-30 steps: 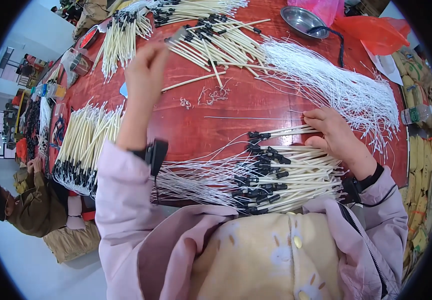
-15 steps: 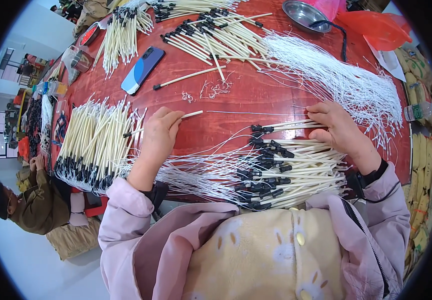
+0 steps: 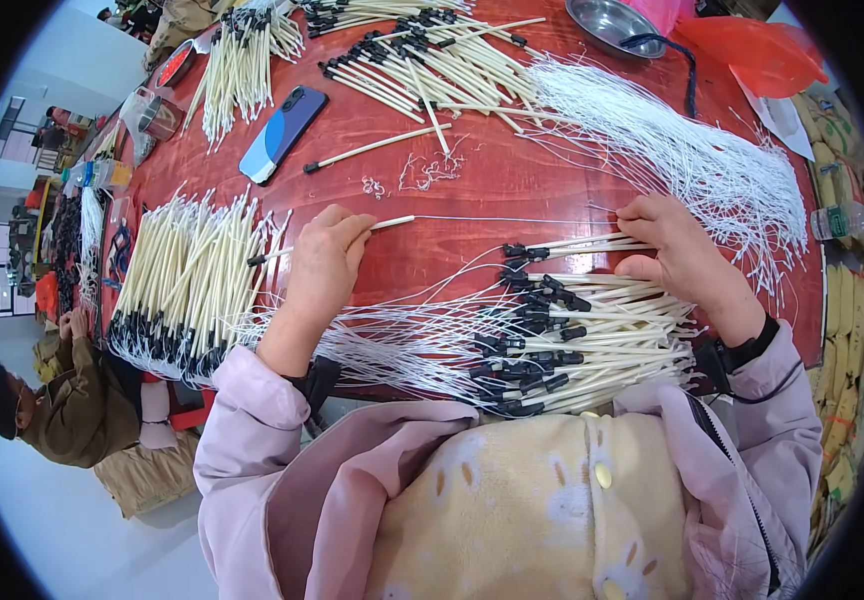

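Head view shows red tabletop (image 3: 542, 185) above pale floor (image 3: 142, 545).

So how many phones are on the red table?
1: a blue and purple phone, lying on the table beyond the left hand, which holds a pale stick. Any others could be hidden under the piles.

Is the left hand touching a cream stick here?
Touching. The head view shows a cream stick held in the left hand, its two ends emerging on opposite sides.
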